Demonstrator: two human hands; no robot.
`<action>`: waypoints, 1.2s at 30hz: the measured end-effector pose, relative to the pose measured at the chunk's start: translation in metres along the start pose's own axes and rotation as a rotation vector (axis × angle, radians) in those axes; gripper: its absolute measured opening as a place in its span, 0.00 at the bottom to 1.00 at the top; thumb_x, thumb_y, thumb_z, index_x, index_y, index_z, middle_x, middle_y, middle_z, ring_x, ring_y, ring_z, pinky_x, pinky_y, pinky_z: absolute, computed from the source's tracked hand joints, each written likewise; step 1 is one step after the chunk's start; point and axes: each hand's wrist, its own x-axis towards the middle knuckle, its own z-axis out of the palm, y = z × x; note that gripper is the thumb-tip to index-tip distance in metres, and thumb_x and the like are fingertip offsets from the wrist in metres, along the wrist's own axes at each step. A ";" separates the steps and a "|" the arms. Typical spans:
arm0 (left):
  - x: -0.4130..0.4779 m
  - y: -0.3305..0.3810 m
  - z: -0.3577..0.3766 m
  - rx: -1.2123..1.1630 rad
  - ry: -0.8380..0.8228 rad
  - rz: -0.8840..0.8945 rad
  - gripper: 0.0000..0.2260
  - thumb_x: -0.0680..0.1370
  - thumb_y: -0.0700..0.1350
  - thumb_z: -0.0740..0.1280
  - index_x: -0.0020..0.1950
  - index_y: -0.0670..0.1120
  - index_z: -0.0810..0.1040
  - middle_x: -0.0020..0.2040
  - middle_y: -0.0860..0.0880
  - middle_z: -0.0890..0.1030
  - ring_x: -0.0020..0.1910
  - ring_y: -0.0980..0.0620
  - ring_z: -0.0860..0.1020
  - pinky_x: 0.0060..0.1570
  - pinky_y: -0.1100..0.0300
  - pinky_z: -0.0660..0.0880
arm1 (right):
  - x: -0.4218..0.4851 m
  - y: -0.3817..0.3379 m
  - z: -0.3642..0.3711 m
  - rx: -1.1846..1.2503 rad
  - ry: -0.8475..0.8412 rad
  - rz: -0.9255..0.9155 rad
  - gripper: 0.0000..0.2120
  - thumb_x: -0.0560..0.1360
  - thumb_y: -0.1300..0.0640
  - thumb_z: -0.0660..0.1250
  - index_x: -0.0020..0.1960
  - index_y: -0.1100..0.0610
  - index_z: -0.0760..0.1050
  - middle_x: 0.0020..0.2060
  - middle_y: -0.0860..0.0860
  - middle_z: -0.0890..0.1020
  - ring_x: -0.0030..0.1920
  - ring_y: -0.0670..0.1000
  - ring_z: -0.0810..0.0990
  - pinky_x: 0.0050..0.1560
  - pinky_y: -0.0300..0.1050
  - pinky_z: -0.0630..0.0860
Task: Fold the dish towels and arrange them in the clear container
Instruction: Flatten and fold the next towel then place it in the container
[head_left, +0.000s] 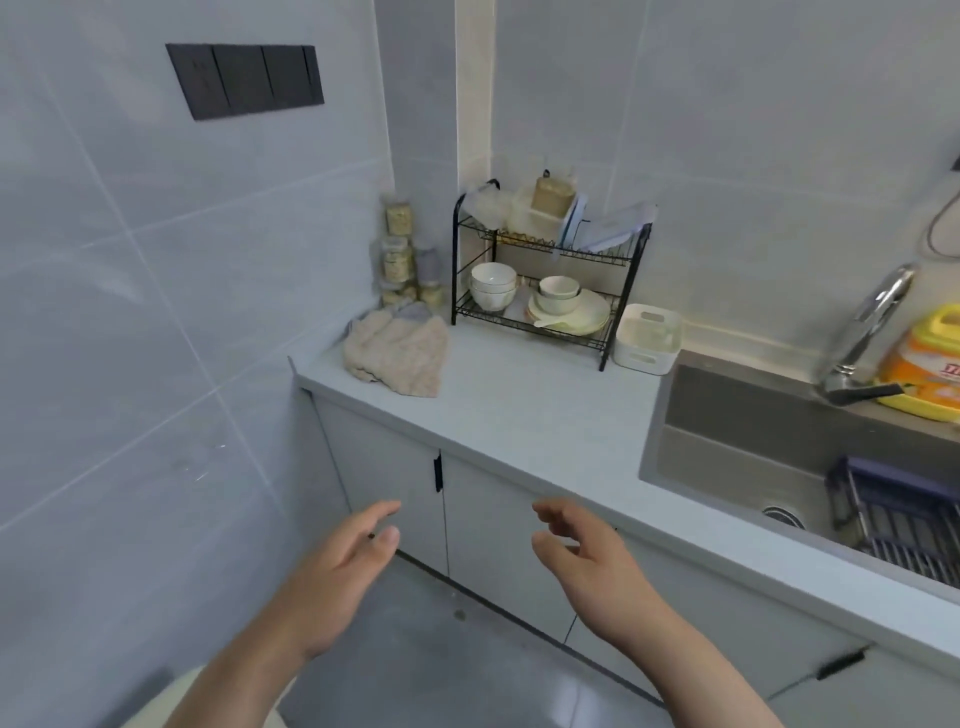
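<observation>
Right now the long grey counter (519, 410) is the biggest thing, and the black dish rack (545, 249) stands at the back of it. To the right of the rack is the sink (737, 415). Just left of the rack lies the heap of dish towels (397, 351), all crumpled and not folded yet. Just right of the rack, by its foot, sits a small pale tub (647, 340). I think it is the clear container.

Well in front of the rack, lower than the counter top, are my left hand (337, 571) and my right hand (587, 566). Both have loose, spread fingers and hold nothing.

I think things could go wrong if I grab too fast. The jars (402, 254) left of the rack stand right behind the towels and could tip over. A towel could also slip off the end of the counter onto the floor.
</observation>
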 end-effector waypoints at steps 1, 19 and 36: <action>0.017 0.001 -0.002 0.008 0.013 -0.009 0.28 0.63 0.77 0.59 0.61 0.72 0.72 0.66 0.58 0.73 0.67 0.62 0.67 0.64 0.60 0.63 | 0.021 0.001 -0.002 -0.002 -0.009 -0.005 0.16 0.79 0.50 0.61 0.67 0.43 0.69 0.60 0.35 0.72 0.64 0.41 0.71 0.62 0.39 0.67; 0.310 0.030 -0.087 0.014 0.159 -0.087 0.18 0.72 0.71 0.57 0.57 0.67 0.74 0.62 0.62 0.74 0.63 0.58 0.72 0.63 0.57 0.66 | 0.367 -0.045 0.001 -0.119 -0.128 0.015 0.17 0.80 0.52 0.60 0.68 0.50 0.70 0.59 0.44 0.74 0.59 0.46 0.74 0.53 0.38 0.70; 0.707 -0.027 -0.160 0.917 -0.093 0.188 0.11 0.78 0.43 0.61 0.60 0.44 0.73 0.61 0.46 0.74 0.59 0.43 0.73 0.50 0.52 0.72 | 0.705 -0.070 0.129 -0.563 -0.063 0.166 0.20 0.77 0.62 0.58 0.69 0.57 0.68 0.66 0.55 0.71 0.62 0.57 0.74 0.58 0.48 0.75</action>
